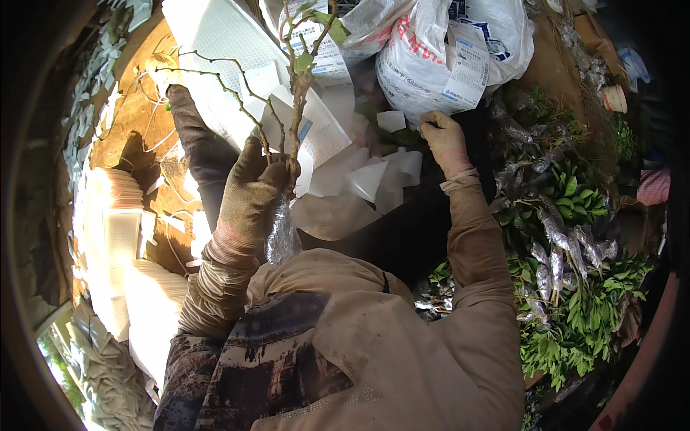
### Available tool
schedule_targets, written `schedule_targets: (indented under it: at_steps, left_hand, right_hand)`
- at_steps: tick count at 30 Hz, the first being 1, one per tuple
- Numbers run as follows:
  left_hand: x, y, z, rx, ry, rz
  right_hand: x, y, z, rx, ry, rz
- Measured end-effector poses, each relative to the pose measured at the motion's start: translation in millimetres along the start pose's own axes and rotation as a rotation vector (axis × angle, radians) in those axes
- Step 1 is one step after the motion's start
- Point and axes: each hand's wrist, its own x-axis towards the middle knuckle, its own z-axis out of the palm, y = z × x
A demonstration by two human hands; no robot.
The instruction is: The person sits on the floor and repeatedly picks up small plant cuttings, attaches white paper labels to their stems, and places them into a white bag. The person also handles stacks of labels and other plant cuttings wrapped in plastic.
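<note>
My left hand (253,188), in a dirty work glove, is closed around the lower stems of a woody plant (298,108). Bare branches and a few green leaves rise above the fist. Below it hangs the plant's base, wrapped in clear plastic film (281,234). My right hand (444,141), gloved too, has its fingers curled at the lower edge of a white plastic bag (404,91). Whether anything sits between those fingertips is hard to see. A strip of printed labels (468,67) hangs over the bag, just above this hand. Small packets show in the bag's mouth.
White textured sheets (221,37) and loose paper pieces (369,180) lie between my legs. Stacked pale sheets (121,226) stand at the left, near loose white ties (172,234). Several leafy plants (587,307) with film-wrapped bases (558,231) are heaped at the right.
</note>
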Motion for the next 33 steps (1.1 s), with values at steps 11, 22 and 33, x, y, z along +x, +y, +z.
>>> schedule_targets:
  at_steps: [11, 22, 33]
  left_hand:
    - [23.1, 5.5, 1.1, -0.102, 0.164, -0.120]
    - [24.2, -0.2, -2.1, -0.116, 0.125, -0.064]
    - [12.1, -28.5, -7.5, 0.380, 0.156, 0.120]
  right_hand:
    - [82.8, 55.6, 100.7, -1.432, -0.287, -0.093]
    - [35.2, -39.5, 9.6, -0.071, -0.374, -0.045]
    - [-81.2, -204.6, -0.9, -0.024, -0.599, -0.469]
